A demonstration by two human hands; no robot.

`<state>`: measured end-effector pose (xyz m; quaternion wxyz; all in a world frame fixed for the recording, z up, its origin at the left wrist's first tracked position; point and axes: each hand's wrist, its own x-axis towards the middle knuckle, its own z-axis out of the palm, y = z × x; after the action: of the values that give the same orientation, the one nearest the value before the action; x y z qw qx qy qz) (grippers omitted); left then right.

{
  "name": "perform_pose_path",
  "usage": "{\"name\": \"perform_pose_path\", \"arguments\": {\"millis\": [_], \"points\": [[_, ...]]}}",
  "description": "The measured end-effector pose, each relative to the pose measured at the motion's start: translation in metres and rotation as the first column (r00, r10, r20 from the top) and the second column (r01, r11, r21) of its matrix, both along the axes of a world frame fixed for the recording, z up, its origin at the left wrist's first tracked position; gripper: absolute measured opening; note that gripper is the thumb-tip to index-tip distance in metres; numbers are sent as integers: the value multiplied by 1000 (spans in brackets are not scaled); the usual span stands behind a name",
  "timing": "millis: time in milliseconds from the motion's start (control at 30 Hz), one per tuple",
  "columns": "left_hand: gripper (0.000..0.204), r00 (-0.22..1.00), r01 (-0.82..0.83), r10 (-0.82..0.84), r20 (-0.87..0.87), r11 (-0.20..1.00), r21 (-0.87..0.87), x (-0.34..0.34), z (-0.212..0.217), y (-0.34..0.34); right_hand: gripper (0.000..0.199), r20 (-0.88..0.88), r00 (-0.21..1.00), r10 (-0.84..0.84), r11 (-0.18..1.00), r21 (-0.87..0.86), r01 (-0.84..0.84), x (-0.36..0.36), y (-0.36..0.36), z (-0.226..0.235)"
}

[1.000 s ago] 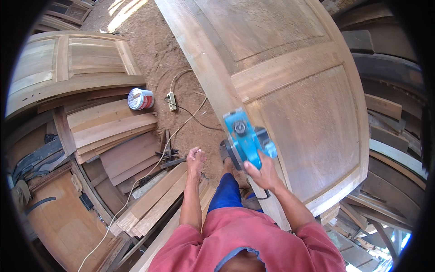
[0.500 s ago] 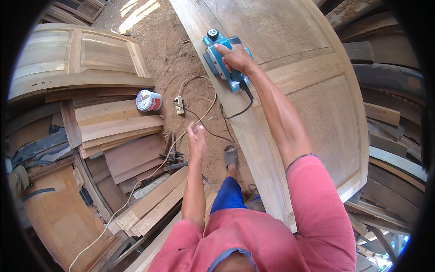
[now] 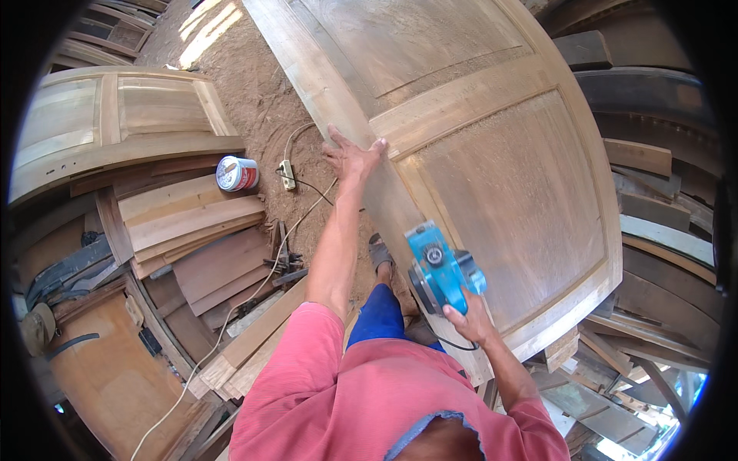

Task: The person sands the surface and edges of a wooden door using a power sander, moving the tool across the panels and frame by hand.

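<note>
A large panelled wooden door (image 3: pixel 530 223) lies in front of me and to the right, with wood dust scattered over its panels. My right hand (image 3: pixel 470 316) grips the rear handle of a blue electric planer (image 3: pixel 440 261), which is over the door's left stile, close to my body. A dark cord runs from the planer beside my right hand. Farther up the same stile, my left hand (image 3: pixel 354 157) rests with fingers spread on the wood and holds nothing.
A socket block (image 3: pixel 287 175) with a pale cable lies on the dirt floor, left of the door. Near it a white paint bucket (image 3: pixel 237 174) stands by stacked boards (image 3: pixel 184 211). Another panelled door (image 3: pixel 115 115) lies far left. Planks (image 3: pixel 653 154) crowd the right side.
My right hand has brought the planer from the stile's far part back toward my body. My left hand has moved from the air above the floor onto the door's stile.
</note>
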<state>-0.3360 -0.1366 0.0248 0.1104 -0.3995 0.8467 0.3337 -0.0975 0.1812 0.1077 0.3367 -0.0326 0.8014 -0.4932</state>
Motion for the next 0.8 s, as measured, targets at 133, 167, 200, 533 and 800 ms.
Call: {"name": "perform_pose_path", "arguments": {"millis": [133,167,200,533,800], "points": [[128,1000,1,-2,5,1000,31,-1,-6,-7,50,58,998,-30,999,-16,31,11,5,-1],[128,1000,19,-18,-25,998,59,0,-9,-10,50,-28,999,-32,999,-24,32,6,0,-7],[128,1000,20,-18,-24,998,60,3,-17,-15,50,-115,993,-31,999,-32,27,-2,-7,-10],[74,811,166,450,-374,436,885,31,-59,-85,50,-134,991,5,998,-57,-13,-166,-140,-6],[98,898,156,374,-230,217,964,36,-48,-120,54,-304,953,-13,986,-161,-38,-327,-295,-14]]}}
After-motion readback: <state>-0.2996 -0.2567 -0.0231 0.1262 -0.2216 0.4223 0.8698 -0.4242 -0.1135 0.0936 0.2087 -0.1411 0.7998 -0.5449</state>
